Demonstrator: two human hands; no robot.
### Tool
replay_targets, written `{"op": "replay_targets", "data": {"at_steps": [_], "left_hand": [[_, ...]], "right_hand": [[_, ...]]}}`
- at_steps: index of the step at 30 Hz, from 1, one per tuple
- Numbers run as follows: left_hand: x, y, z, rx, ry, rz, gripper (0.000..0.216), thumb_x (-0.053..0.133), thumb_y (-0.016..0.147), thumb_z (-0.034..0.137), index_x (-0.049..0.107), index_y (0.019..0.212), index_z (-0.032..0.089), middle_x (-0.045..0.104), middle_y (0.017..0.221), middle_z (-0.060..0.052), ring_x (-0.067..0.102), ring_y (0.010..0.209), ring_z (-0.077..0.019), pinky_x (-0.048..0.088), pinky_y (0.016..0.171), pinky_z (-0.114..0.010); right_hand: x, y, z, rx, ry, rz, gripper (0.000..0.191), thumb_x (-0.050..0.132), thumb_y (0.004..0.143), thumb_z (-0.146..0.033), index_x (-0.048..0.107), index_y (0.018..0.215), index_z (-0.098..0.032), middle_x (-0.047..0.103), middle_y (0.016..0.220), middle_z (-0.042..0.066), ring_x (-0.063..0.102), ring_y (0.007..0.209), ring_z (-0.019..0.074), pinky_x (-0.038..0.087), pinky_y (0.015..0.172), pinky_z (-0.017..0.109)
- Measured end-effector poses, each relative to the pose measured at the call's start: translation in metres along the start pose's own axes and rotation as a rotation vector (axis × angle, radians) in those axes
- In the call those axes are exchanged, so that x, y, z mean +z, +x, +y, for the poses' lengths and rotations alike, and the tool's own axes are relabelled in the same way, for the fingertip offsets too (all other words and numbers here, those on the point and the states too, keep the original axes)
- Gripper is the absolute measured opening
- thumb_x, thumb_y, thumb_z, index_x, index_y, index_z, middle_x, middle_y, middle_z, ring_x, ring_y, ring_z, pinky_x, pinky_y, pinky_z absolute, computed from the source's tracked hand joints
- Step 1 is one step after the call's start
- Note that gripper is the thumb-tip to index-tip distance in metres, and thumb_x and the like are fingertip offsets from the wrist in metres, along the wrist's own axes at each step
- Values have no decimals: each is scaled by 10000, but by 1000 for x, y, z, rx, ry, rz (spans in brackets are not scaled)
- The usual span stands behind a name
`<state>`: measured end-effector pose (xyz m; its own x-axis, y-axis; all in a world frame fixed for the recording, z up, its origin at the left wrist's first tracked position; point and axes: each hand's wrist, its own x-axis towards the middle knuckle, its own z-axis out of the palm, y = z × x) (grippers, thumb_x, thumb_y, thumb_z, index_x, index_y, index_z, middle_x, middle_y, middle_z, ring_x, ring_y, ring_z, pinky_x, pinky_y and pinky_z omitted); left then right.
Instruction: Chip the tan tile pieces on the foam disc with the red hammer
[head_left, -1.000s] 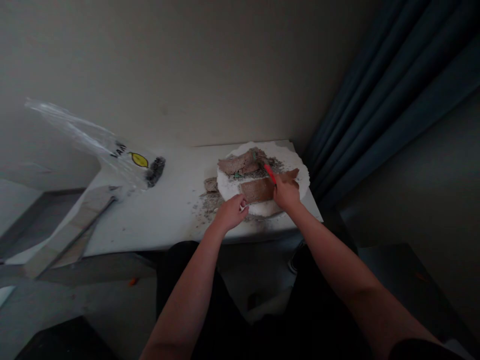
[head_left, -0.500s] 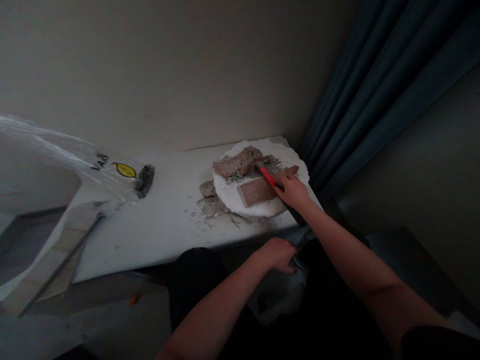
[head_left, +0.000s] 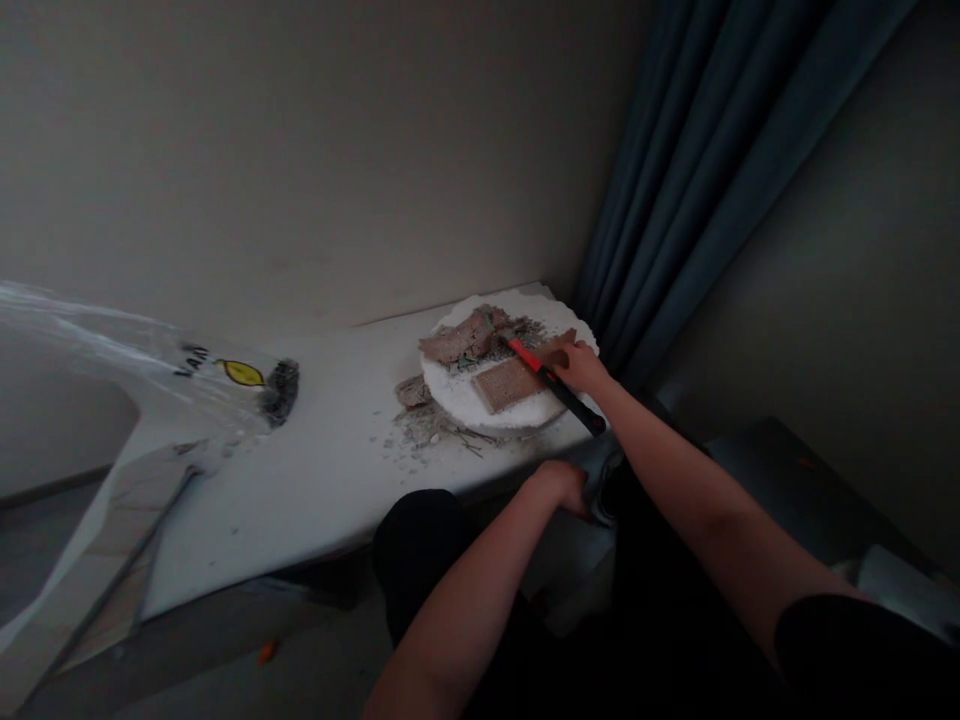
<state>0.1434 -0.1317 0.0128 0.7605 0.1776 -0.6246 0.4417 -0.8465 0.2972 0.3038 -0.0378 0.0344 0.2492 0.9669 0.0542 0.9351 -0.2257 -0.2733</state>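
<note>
My right hand is at the right side of a round white slab, its fingers closed on the end of a thin brown piece. A tool with a red-and-black handle lies across the slab beside that hand; its head is hard to make out among the debris. A flat brown rectangular piece lies under the handle. Behind it rests a cracked brown chunk with crumbs around it. Below the table edge, my left hand is closed around grey, cloth-like material.
The white table runs along the wall. Grey rubble lies left of the slab. A clear plastic bag with a yellow print and long flat strips are at the left. A blue curtain hangs on the right.
My right hand has let go of the tool's handle and moved to the thin brown piece. The tool now lies on the slab. My left hand stays low at the grey material.
</note>
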Motion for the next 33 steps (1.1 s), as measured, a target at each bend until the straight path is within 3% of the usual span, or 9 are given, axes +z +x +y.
{"op": "replay_targets", "data": {"at_steps": [6,10,13,16,19,24,29,33], "left_hand": [[1,1,3,68,-20,-37,813,682,686,689,629,1304,164,668,1290,-167,656,1134,-343,552,901,-405],[2,-1,-1,80,-12,-30,817,673,695,698,646,1279,128,665,1290,-181,655,1130,-343,538,931,-414],[4,-4,-6,80,-17,1,829,670,702,689,624,1304,120,638,1332,-184,645,1150,-335,531,939,-399],[4,-10,-12,61,-10,21,821,669,695,692,625,1300,138,642,1332,-172,643,1158,-324,527,939,-384],[2,-20,-18,16,-8,74,774,661,687,710,665,1232,161,687,1255,-158,660,1125,-326,537,914,-392],[1,-28,-18,-55,-34,86,831,673,657,724,650,1253,145,699,1212,-177,665,1109,-368,553,893,-444],[11,-14,-17,-28,-71,-19,870,672,654,726,600,1329,181,681,1257,-169,659,1131,-361,559,889,-435],[19,-2,-25,-33,-90,-57,884,691,642,707,591,1337,170,682,1247,-178,663,1112,-372,558,889,-455]], "right_hand": [[9,-24,-22,37,1,120,491,431,968,-340,533,1396,-122,502,1358,221,512,1222,323,419,1030,456],[15,-41,-36,9,-38,145,511,469,963,-413,552,1389,-142,416,1458,222,400,1344,354,370,1073,502],[13,-44,-46,-85,-90,50,652,560,922,-472,460,1482,-153,411,1468,240,390,1353,386,358,1064,523],[5,-33,-47,-207,-126,-68,908,684,842,-486,270,1588,-177,441,1465,248,428,1335,397,343,1065,535],[-4,-11,-34,-378,-176,-215,1169,777,740,-536,91,1625,-201,343,1562,252,331,1419,427,285,1101,573],[-8,25,-10,-505,-181,-325,1207,710,731,-689,91,1624,-162,194,1648,215,165,1500,415,192,1165,553],[-8,41,-14,-592,-191,-310,1237,740,697,-688,71,1624,-218,358,1564,252,384,1383,441,180,1109,655],[-10,36,-18,-591,-235,-264,1199,731,711,-687,99,1624,-235,424,1496,271,459,1300,469,174,1069,701]]}}
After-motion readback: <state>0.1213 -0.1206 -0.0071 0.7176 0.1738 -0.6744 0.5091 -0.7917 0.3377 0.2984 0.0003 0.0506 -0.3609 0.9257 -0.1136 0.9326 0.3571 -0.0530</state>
